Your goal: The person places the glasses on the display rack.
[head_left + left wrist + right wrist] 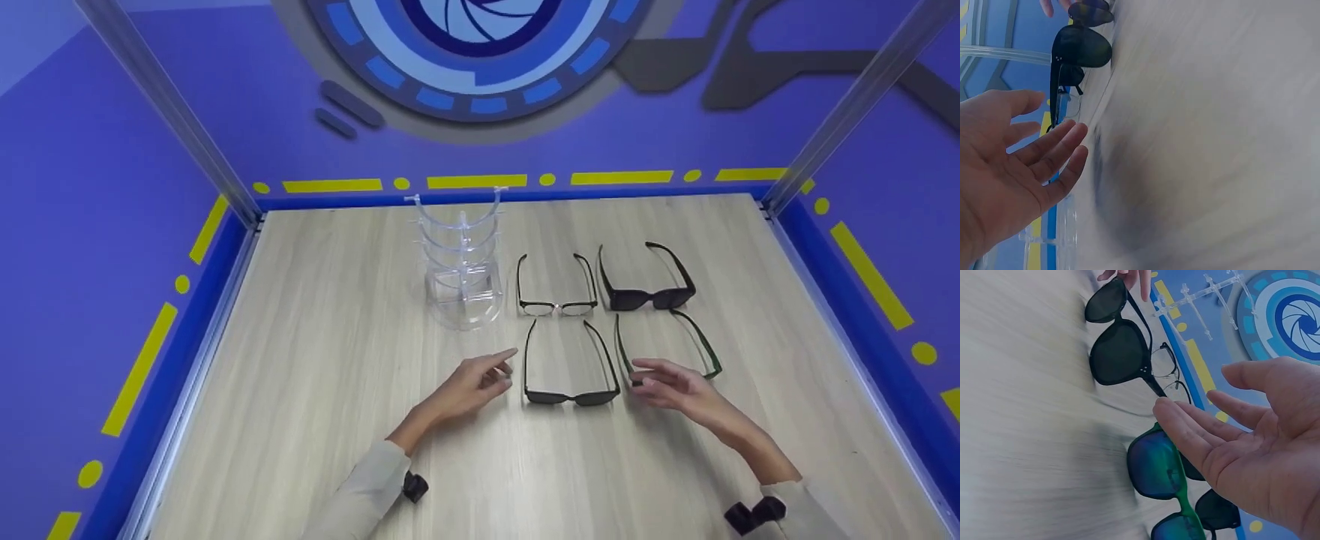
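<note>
My left hand (469,386) hovers just left of a pair of black sunglasses (547,398), its fingers loosely extended and holding nothing. Those sunglasses stand on the table with temples pointing away. On their other side, my right hand (679,391) is over the green-framed sunglasses (1154,466) with blue-green mirrored lenses. Its fingers are relaxed and grip nothing; whether a fingertip touches the frame I cannot tell. In the head view this hand hides most of the green pair's front. Behind are clear-lensed glasses (536,308) with dark rims and thicker black sunglasses (630,301).
A clear plastic eyewear stand (463,262) with several curved tiers rises behind my left hand, left of the glasses. The light wood table (315,360) is bounded by blue panels (247,150) and metal posts.
</note>
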Motion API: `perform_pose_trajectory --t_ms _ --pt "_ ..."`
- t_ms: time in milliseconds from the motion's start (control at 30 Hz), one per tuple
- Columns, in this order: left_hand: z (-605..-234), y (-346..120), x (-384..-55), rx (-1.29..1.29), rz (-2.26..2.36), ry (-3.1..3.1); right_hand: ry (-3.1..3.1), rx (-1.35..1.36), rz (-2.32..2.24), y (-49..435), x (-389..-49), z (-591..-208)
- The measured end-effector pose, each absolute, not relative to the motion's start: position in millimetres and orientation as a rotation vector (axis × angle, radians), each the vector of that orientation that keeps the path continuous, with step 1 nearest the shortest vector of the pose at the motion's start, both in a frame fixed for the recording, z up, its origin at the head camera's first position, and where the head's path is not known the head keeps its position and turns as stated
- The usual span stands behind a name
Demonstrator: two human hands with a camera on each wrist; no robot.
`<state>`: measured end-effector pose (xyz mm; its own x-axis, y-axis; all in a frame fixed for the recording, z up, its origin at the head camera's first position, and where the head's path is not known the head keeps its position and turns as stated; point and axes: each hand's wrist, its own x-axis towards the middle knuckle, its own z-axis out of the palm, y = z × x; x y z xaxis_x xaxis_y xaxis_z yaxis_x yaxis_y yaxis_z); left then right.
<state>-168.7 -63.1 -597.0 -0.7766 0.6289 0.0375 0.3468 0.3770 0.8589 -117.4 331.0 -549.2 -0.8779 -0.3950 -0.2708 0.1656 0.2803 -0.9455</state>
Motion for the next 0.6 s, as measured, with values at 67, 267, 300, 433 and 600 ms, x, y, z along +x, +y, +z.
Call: perform_pose_trajectory --t_ms 67,267,300,433,600 --pt "-599 -60 -166 0.849 1.368 2.318 2.089 -0.197 -1.621 330 -115 -552" --pt "-602 -52 -163 0.803 1.391 2.263 2.043 -0.190 -1.625 326 -115 -557" --pt "-603 -51 -163 0.800 1.395 2.257 2.035 -0.184 -1.632 326 -115 -557" --pt "-606 -47 -163 0.790 1.418 2.240 2.019 -0.196 -1.640 323 -117 -561" --pt "-607 -42 -165 0.739 1.480 2.236 2.031 -0.228 -1.633 319 -120 -566"
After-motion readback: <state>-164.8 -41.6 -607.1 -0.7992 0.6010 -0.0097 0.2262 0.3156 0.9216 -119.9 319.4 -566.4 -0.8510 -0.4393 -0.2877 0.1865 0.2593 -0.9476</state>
